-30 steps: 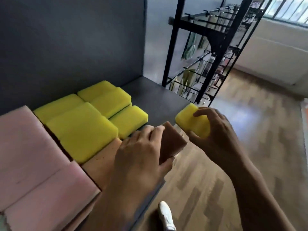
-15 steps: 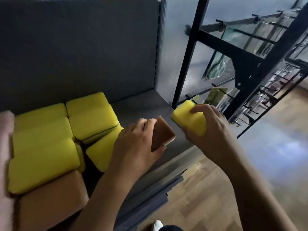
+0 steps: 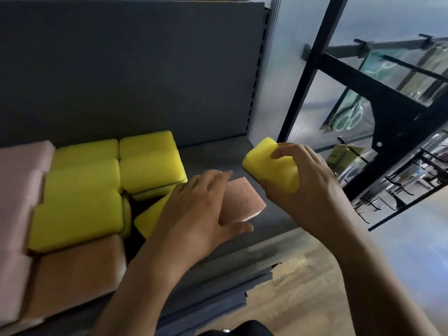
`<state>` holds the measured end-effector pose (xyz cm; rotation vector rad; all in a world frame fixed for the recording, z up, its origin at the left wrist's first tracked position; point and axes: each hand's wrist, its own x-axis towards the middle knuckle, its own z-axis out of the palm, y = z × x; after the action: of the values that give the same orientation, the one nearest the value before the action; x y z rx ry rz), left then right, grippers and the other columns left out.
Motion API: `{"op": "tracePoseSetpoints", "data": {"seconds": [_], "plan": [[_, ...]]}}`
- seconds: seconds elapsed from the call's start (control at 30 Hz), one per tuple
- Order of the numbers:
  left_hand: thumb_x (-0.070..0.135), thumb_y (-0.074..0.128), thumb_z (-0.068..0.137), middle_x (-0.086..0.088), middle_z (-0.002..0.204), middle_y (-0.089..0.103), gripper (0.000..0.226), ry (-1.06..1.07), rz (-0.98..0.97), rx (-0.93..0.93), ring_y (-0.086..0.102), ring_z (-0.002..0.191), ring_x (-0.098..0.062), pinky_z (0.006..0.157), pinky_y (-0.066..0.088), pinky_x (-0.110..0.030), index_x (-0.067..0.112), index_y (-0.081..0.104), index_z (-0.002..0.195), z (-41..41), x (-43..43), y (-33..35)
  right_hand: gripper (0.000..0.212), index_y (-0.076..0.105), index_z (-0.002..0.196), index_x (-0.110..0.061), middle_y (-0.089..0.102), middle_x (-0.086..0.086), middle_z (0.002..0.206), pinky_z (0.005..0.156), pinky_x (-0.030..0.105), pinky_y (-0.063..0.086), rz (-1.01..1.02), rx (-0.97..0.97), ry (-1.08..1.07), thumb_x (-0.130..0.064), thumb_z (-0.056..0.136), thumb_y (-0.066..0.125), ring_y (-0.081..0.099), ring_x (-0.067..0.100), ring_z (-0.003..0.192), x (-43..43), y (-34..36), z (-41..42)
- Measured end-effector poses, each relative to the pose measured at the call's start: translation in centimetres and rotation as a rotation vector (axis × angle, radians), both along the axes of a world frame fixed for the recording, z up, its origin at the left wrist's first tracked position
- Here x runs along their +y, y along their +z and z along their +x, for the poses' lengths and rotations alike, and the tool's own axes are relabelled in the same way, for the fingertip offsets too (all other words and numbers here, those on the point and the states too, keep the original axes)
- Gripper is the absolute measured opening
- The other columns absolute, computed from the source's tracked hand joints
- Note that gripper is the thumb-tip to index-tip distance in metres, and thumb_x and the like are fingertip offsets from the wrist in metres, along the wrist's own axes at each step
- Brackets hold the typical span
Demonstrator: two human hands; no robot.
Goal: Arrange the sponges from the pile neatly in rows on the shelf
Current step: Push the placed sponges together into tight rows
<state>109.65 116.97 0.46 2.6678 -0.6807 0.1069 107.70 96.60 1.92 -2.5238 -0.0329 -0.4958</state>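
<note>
My left hand point(image 3: 196, 214) grips a small brown sponge point(image 3: 242, 202) low over the grey shelf point(image 3: 213, 158), just right of the yellow sponges. My right hand point(image 3: 303, 190) holds a yellow sponge point(image 3: 269, 166) in the air above the shelf's right end. Several yellow sponges point(image 3: 84, 190) lie in rows on the shelf, and one more yellow sponge point(image 3: 152, 217) sits tilted beside them, partly hidden by my left hand. An orange-brown sponge point(image 3: 77, 277) lies in front of them.
Pink sponges point(image 3: 19, 190) fill the shelf's left side. The shelf's grey back panel point(image 3: 133, 69) rises behind. A black metal rack point(image 3: 388, 105) with hanging packaged goods stands to the right, in front of a translucent wall. Wooden floor point(image 3: 303, 299) lies below.
Both hands have moved forward over the shelf with their sponges. The brown sponge has come down closer to the shelf surface. The view has come closer to the shelf.
</note>
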Motion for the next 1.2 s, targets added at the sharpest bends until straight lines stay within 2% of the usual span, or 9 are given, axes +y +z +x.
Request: {"op": "tracePoseSetpoints", "data": {"seconds": [0.13,0.27,0.4,0.53,0.63,0.77,0.93,1.07,1.2], "plan": [[0.07,0.05,0.071,0.011,0.144,0.041,0.087,0.093,0.008,-0.023,0.042,0.127,-0.012,0.101,0.036,-0.03,0.027,0.036,0.145,-1.5,4.2,1.3,0.053,0.05,0.123,-0.034,0.049,-0.014,0.131,0.078,0.027,0.037,-0.004,0.035,0.135,-0.043,0.078,0.077,0.04,0.004,0.105,3.2,0.5,1.1],[0.061,0.056,0.075,0.006,0.135,0.051,0.074,0.228,0.044,-0.062,0.053,0.116,-0.02,0.092,0.046,-0.038,0.02,0.05,0.137,-2.7,9.1,1.8,0.051,0.051,0.122,-0.031,0.049,-0.013,0.132,0.088,0.03,0.041,-0.021,0.083,0.341,-0.042,0.078,0.075,0.046,0.013,0.118,7.6,0.3,1.9],[0.057,0.056,0.079,0.008,0.141,0.044,0.072,0.311,0.082,-0.031,0.049,0.122,-0.019,0.097,0.041,-0.035,0.022,0.047,0.141,-3.7,11.8,2.1,0.048,0.043,0.12,-0.042,0.045,-0.02,0.131,0.089,0.044,0.048,-0.1,0.123,0.422,-0.059,0.077,0.058,0.044,0.011,0.121,10.8,0.1,2.0],[0.061,0.049,0.079,0.008,0.141,0.045,0.071,0.319,0.085,-0.007,0.05,0.121,-0.017,0.096,0.044,-0.035,0.022,0.048,0.139,-4.4,13.2,2.0,0.047,0.048,0.124,-0.036,0.045,-0.019,0.135,0.088,-0.004,0.021,-0.16,0.134,0.446,-0.048,0.083,0.067,0.038,0.006,0.121,12.3,0.4,1.8],[0.061,0.05,0.082,0.006,0.139,0.047,0.068,0.32,0.106,-0.007,0.053,0.118,-0.019,0.094,0.048,-0.038,0.02,0.051,0.135,-4.6,13.8,1.6,0.047,0.048,0.124,-0.035,0.045,-0.018,0.135,0.083,-0.009,0.012,-0.171,0.114,0.442,-0.05,0.082,0.066,0.038,0.006,0.121,13.1,0.9,1.5],[0.06,0.052,0.081,0.001,0.135,0.051,0.066,0.322,0.132,-0.002,0.057,0.112,-0.023,0.088,0.051,-0.041,0.017,0.056,0.131,-4.5,14.2,1.1,0.048,0.049,0.122,-0.034,0.046,-0.019,0.133,0.082,-0.006,0.02,-0.157,0.087,0.46,-0.051,0.08,0.065,0.039,0.004,0.119,13.7,1.0,1.3],[0.062,0.048,0.077,0.001,0.133,0.052,0.063,0.332,0.155,0.05,0.053,0.115,-0.025,0.091,0.048,-0.044,0.015,0.065,0.116,-4.3,14.3,1.1,0.048,0.051,0.123,-0.031,0.049,-0.015,0.13,0.088,0.026,0.039,-0.128,0.152,0.495,-0.045,0.081,0.07,0.044,0.012,0.116,14.7,-0.1,1.6],[0.063,0.05,0.083,0.008,0.147,0.036,0.063,0.315,0.18,0.081,0.037,0.131,-0.016,0.104,0.038,-0.036,0.021,0.057,0.13,-4.4,14.4,0.9,0.05,0.049,0.125,-0.032,0.048,-0.014,0.132,0.084,0.023,0.033,-0.218,0.197,0.479,-0.046,0.082,0.068,0.042,0.012,0.117,14.3,-1.0,1.8],[0.062,0.05,0.084,0.01,0.149,0.033,0.065,0.309,0.186,0.071,0.034,0.133,-0.014,0.104,0.038,-0.034,0.021,0.054,0.135,-4.3,14.4,0.9,0.051,0.047,0.127,-0.033,0.045,-0.015,0.137,0.09,0.027,0.035,-0.307,0.244,0.449,-0.043,0.082,0.068,0.04,0.014,0.122,13.6,-1.1,2.2]]}}
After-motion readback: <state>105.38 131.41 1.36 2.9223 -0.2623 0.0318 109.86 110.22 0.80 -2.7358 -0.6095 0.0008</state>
